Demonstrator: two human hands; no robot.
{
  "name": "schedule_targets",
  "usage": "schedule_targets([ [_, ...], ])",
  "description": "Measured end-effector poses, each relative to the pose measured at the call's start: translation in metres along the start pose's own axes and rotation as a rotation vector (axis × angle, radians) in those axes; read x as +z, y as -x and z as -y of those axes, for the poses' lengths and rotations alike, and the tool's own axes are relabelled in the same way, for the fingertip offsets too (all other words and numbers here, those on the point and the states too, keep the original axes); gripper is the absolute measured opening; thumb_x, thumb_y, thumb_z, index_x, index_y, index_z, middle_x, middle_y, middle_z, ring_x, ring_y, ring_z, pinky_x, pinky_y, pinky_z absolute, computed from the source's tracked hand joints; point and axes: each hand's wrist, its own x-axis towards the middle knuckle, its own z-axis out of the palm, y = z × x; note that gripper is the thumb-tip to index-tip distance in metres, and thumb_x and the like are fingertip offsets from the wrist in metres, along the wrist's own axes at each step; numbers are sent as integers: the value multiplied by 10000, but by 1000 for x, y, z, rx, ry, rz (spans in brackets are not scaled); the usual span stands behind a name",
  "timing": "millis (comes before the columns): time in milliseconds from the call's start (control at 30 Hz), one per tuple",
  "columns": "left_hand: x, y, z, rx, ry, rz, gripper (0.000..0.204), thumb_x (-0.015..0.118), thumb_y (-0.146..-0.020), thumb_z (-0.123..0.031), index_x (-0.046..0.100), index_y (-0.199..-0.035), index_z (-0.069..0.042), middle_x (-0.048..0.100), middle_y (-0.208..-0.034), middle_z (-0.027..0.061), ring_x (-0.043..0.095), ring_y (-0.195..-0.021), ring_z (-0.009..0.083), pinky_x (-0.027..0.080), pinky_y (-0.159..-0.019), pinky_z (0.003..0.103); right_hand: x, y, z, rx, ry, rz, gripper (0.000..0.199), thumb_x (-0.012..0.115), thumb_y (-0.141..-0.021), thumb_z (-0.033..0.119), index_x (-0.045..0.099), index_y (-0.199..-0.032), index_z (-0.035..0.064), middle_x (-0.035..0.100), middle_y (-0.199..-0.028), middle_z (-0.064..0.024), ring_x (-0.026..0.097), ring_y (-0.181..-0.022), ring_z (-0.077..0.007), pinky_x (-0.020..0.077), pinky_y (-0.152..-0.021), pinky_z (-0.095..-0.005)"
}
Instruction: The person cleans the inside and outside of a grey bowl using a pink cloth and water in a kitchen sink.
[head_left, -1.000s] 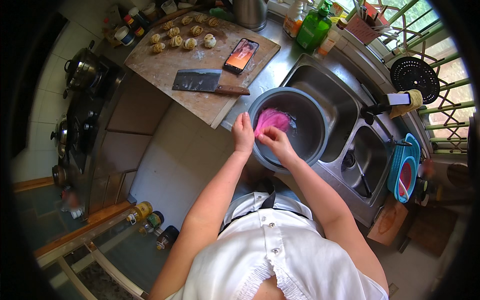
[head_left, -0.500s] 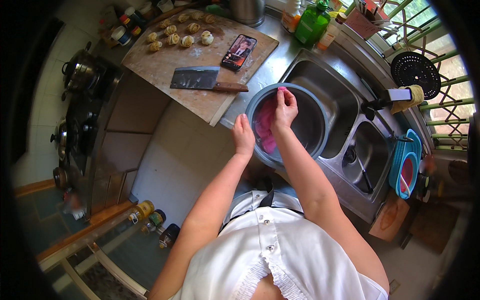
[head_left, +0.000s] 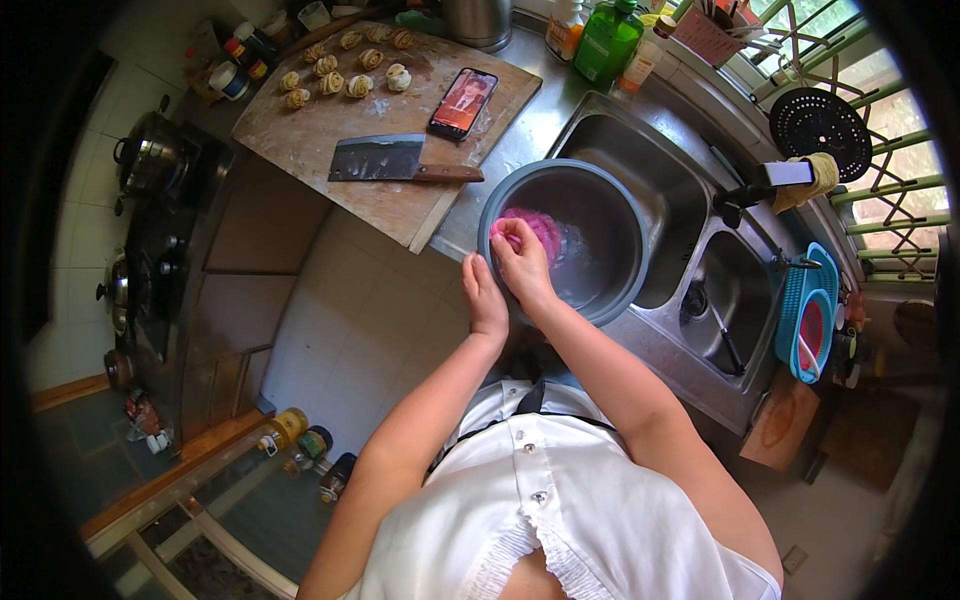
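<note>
A round grey basin (head_left: 625,205) stands at the counter's corner, partly over the near sink bowl. My right hand (head_left: 524,260) reaches in at its left side, fingers pinched on a bunched pink cloth (head_left: 545,228). Part of the cloth lies lower in the basin, where some shine shows, perhaps water. Against the basin's outer left wall rests my left hand (head_left: 484,300), its fingers stretched and close together, with nothing in them that I can see. The hand partly hides the basin's near left rim.
Left of the basin, a floury wooden board (head_left: 400,215) bears a cleaver (head_left: 380,158), a phone (head_left: 463,104) and several twisted dough pieces (head_left: 358,86). A double steel sink (head_left: 660,150) lies to the right. Behind it stand bottles, including a green one (head_left: 608,42).
My right hand has moved from the basin's far rim toward its near left side, pulling the cloth with it. The left hand stays at the outer wall. The phone's picture has changed.
</note>
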Motion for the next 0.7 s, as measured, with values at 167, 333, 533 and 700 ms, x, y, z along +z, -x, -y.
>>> schedule_targets([
  [167,-28,-36,-9,-471,207,305,233,458,-879,-195,629,-888,-37,584,-835,9,522,-764,97,431,-691,252,-29,10,-6,-112,198,236,155,579,-906,101,548,-1028,11,562,-922,-25,539,-858,-92,454,-779,-249],
  [333,16,-109,-14,-59,19,551,325,501,-938,-268,631,-937,30,644,-834,68,568,-782,133,452,-714,300,-58,9,7,-52,155,517,171,596,-880,86,572,-1031,8,601,-947,-67,578,-886,-130,474,-799,-275],
  [533,27,-96,-9,-128,107,507,308,524,-947,-230,648,-972,50,657,-837,60,556,-771,95,456,-707,263,-62,1,12,1,17,557,186,672,-861,119,648,-1012,12,631,-956,-31,594,-876,-100,489,-795,-251],
  [700,12,-77,1,-24,55,405,348,488,-976,-246,621,-1105,49,648,-947,31,564,-846,98,460,-776,258,-41,-9,4,12,-79,360,172,686,-839,84,663,-985,-2,640,-906,-40,598,-831,-113,487,-749,-250],
])
